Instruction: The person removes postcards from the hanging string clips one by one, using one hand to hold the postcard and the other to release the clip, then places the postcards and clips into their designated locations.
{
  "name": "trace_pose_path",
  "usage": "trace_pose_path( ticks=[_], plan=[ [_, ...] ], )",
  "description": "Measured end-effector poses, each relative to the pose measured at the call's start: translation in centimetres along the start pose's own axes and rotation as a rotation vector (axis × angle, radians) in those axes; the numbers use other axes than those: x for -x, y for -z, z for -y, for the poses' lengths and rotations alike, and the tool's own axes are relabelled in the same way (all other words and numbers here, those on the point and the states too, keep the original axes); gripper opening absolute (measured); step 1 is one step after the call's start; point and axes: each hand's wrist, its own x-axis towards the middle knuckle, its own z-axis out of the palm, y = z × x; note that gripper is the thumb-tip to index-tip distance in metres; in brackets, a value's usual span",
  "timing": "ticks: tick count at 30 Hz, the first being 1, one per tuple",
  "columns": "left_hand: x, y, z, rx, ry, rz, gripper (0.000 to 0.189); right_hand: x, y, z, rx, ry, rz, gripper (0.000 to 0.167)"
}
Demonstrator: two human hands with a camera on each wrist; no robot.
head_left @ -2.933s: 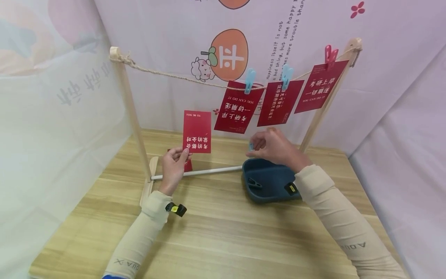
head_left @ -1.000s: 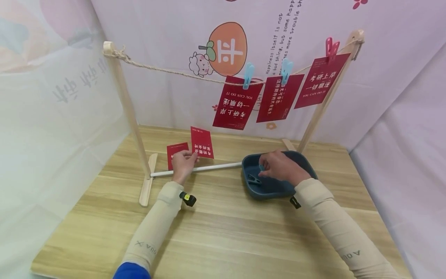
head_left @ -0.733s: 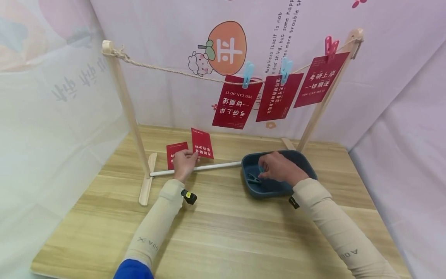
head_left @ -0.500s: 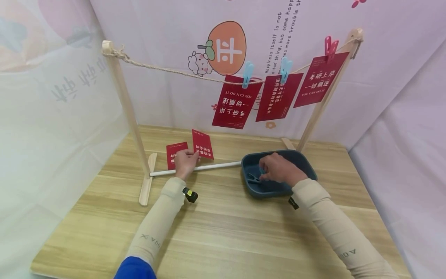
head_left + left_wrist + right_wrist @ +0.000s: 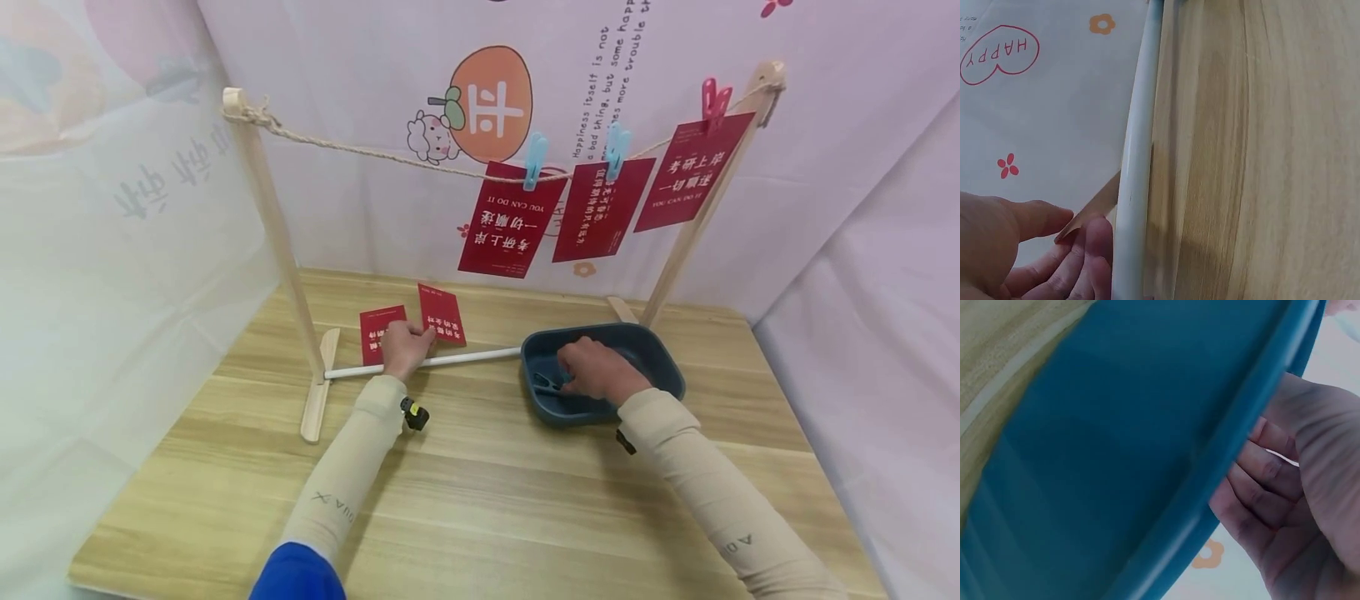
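L hand [image 5: 406, 347] pinches red rectangular paper card [image 5: 443, 315], just L of frame ctr. R hand [image 5: 602, 371] in dark-blue rounded plastic tray [image 5: 573, 418], R of ctr; fingertips hidden, grip: cannot tell.

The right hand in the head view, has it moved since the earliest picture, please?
Yes: judged against the blue tray, the right hand has come down: it showed above the far rim and now reaches inside.

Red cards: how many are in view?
5 red cards: three clipped to the twine, one pinched by the left hand, one on the table, partly behind that hand. Others may be hidden.
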Motion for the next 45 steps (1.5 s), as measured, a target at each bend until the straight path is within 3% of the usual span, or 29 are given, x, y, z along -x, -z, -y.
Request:
trace_pose_path(
  ticks=[7,14,21,29,45],
  plan=[
    [-0.2,0.6,0.1,-0.141,-0.036,0.047,0.051,-0.3,-0.4,0.3,0.048,-0.008,-0.001,0.024],
    [0.1,1.1,-0.2,-0.25,-0.069,0.076,0.038,-0.3,-0.2,0.4,0.012,-0.034,0.013,0.031],
    [0.5,1.3,-0.6,-0.259,-0.095,0.078,0.024,0.5,0.8,0.6,-0.049,-0.035,-0.017,0.043],
    [1.3,1.7,-1.9,-0.242,-0.154,0.099,0.034,1.3,2.9,1.1,-0.111,-0.014,-0.109,0.058],
    [3.2,2.5,-6.2,-0.16,-0.267,0.144,0.032,2.4,5.7,2.6,-0.125,0.12,-0.296,0.057]
  ],
)
